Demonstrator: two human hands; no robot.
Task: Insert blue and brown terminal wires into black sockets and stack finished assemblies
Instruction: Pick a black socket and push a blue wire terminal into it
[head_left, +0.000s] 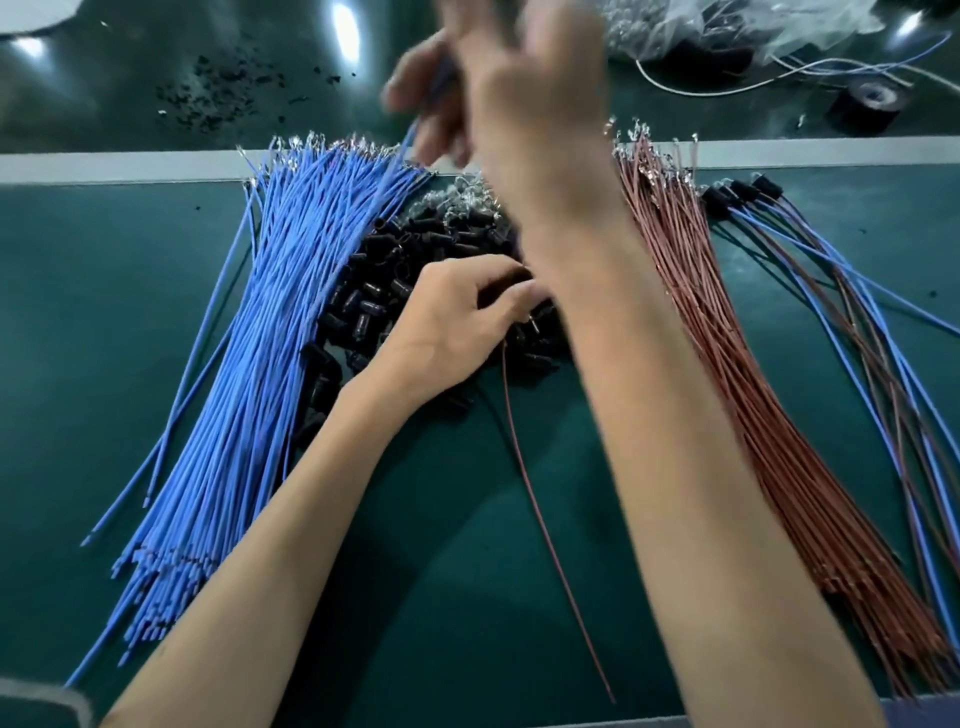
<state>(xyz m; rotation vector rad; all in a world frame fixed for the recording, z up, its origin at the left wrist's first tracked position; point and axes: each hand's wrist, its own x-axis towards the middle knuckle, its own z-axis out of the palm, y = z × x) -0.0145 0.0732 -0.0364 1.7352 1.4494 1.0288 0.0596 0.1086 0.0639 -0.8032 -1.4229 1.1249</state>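
The brown wire trails toward the camera from the left hand, whose curled fingers pinch its far end over the pile of black sockets. The raised right hand is blurred and appears to pinch a blue wire. It should lift one strand clear, then feed the terminal in straight.
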